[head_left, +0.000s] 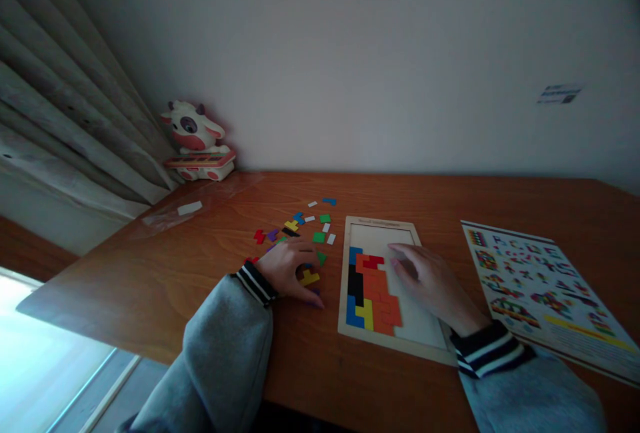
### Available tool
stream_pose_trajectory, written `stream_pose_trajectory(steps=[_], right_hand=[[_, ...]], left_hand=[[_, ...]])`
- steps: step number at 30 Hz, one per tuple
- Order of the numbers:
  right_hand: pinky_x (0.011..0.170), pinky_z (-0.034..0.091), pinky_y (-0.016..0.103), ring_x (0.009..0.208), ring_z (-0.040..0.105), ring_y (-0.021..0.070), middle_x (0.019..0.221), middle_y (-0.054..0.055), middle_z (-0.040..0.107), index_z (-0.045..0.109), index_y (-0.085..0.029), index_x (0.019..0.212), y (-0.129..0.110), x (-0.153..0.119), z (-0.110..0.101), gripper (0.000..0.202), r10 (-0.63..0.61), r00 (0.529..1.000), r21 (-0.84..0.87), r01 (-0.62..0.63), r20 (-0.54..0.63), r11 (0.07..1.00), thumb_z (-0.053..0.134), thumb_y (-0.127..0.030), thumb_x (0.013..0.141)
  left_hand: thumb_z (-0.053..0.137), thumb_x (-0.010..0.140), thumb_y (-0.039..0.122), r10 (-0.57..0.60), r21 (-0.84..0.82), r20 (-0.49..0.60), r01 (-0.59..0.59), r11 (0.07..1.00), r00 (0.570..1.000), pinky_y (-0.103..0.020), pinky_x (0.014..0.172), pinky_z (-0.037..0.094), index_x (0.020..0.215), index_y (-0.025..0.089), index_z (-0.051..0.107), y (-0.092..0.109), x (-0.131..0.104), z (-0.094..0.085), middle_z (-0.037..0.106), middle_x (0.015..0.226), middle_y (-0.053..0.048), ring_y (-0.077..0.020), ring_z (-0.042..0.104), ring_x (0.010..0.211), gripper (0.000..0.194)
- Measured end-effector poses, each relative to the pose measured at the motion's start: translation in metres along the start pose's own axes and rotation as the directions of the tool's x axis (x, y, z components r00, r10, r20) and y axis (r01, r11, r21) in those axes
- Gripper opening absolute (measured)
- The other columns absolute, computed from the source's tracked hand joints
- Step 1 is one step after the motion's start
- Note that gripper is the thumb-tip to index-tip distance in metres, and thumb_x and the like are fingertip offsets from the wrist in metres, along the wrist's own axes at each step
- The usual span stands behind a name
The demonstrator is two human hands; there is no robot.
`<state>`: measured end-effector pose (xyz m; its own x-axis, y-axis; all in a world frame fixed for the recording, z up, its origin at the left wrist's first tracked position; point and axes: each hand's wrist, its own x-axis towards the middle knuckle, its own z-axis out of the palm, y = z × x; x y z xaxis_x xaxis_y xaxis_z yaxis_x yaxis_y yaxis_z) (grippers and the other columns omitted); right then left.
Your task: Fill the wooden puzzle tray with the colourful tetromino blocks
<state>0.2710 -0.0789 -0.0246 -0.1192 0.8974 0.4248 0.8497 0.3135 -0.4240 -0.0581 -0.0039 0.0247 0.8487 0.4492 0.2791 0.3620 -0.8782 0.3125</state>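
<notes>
Wooden desk (200, 286), puzzle tray (373, 234), long axis running toward wall (350, 73), both hands (286, 266) (434, 283) released, loosely spread

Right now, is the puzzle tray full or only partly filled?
Partly filled. Coloured pieces sit together along the left side of the puzzle tray, while its pale base shows bare at the top and beside the right hand.

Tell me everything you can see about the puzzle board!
The puzzle board is a rectangle with a pale, wood-looking rim and a cream inside. It lies flat on the brown table. Blue, black, yellow, red and orange blocks fill much of its left side; the rest that shows is bare. Lettering on the far rim is too small to read. The right hand is over its right side; I can't tell whether it touches.
</notes>
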Motion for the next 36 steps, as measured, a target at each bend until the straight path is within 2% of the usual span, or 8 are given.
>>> stream_pose_trajectory(steps=[5,11,15,19,23,26,30,36], right_hand=[[0.096,0.052,0.05,0.108,0.066,0.0282,0.118,0.011,0.071,0.064,-0.021,0.12,0.0,0.0,0.0,0.032,-0.006,1.0,0.013,0.006,-0.009,1.0,0.048,-0.033,0.096],[0.097,0.051,0.048,0.107,0.067,0.0269,0.118,0.011,0.071,0.065,-0.021,0.12,0.001,0.0,0.0,0.031,-0.007,1.0,0.017,0.007,-0.005,1.0,0.048,-0.032,0.096],[0.097,0.051,0.049,0.108,0.066,0.0269,0.118,0.011,0.071,0.064,-0.02,0.121,0.002,0.0,0.0,0.032,-0.005,1.0,0.016,0.005,-0.002,1.0,0.048,-0.032,0.095],[0.097,0.051,0.049,0.108,0.066,0.0268,0.119,0.01,0.071,0.065,-0.022,0.121,0.001,-0.001,0.0,0.032,0.001,1.0,0.014,-0.001,-0.005,1.0,0.048,-0.033,0.095],[0.098,0.051,0.049,0.108,0.067,0.0268,0.119,0.01,0.071,0.065,-0.022,0.121,-0.001,0.0,-0.002,0.032,0.001,1.0,0.024,-0.001,0.003,1.0,0.049,-0.034,0.096],[0.098,0.051,0.049,0.109,0.066,0.0269,0.119,0.01,0.071,0.065,-0.023,0.121,-0.001,0.0,-0.002,0.032,-0.004,1.0,0.028,0.004,-0.008,1.0,0.049,-0.032,0.095],[0.097,0.051,0.049,0.108,0.067,0.0269,0.118,0.009,0.072,0.065,-0.024,0.12,-0.001,0.001,-0.002,0.031,-0.005,1.0,0.021,0.006,-0.008,1.0,0.049,-0.031,0.095],[0.098,0.051,0.049,0.108,0.066,0.0276,0.118,0.01,0.071,0.065,-0.022,0.12,-0.002,0.001,-0.003,0.031,0.005,1.0,0.025,-0.005,0.005,1.0,0.049,-0.032,0.095]], left_hand=[[0.076,0.07,0.066,-0.002,0.042,0.04,0.001,0.999,0.999,-0.029,0.068,0.045,0.079,0.018,0.063,0.001,-0.002,-0.004,0.065,0.081,-0.004,-0.0189,0.061,0.076,0.051],[0.059,0.087,0.056,-0.082,0.274,0.084,0.056,0.96,0.993,-0.03,0.064,0.041,0.068,0.019,0.056,0.001,-0.005,-0.01,0.061,0.07,-0.003,-0.0181,0.058,0.068,0.042],[0.053,0.09,0.057,-0.174,0.362,0.112,0.123,0.924,0.978,-0.029,0.057,0.039,0.066,0.018,0.057,0.006,-0.004,-0.005,0.062,0.07,-0.004,-0.0172,0.058,0.063,0.046],[0.05,0.093,0.043,-0.153,0.392,0.095,0.104,0.914,0.984,-0.029,0.061,0.043,0.068,0.017,0.06,0.006,0.0,0.003,0.064,0.075,-0.005,-0.0172,0.059,0.065,0.037],[0.049,0.095,0.036,-0.065,0.31,0.063,0.043,0.95,0.996,-0.031,0.07,0.048,0.074,0.018,0.062,0.005,0.001,0.001,0.064,0.082,-0.007,-0.0194,0.061,0.076,0.03],[0.055,0.089,0.028,-0.028,0.186,0.009,0.026,0.982,1.0,-0.035,0.08,0.05,0.087,0.018,0.066,0.005,-0.003,-0.009,0.067,0.09,-0.008,-0.0217,0.061,0.086,0.015],[0.057,0.082,0.015,0.004,0.089,-0.014,-0.003,0.996,1.0,-0.041,0.094,0.049,0.107,0.021,0.071,0.002,-0.009,-0.016,0.07,0.113,-0.008,-0.0241,0.061,0.103,0.029],[0.061,0.091,0.025,0.053,0.027,0.022,-0.054,0.998,0.998,-0.043,0.096,0.051,0.113,0.023,0.072,-0.002,-0.005,-0.003,0.072,0.118,-0.006,-0.0237,0.064,0.105,0.025]])
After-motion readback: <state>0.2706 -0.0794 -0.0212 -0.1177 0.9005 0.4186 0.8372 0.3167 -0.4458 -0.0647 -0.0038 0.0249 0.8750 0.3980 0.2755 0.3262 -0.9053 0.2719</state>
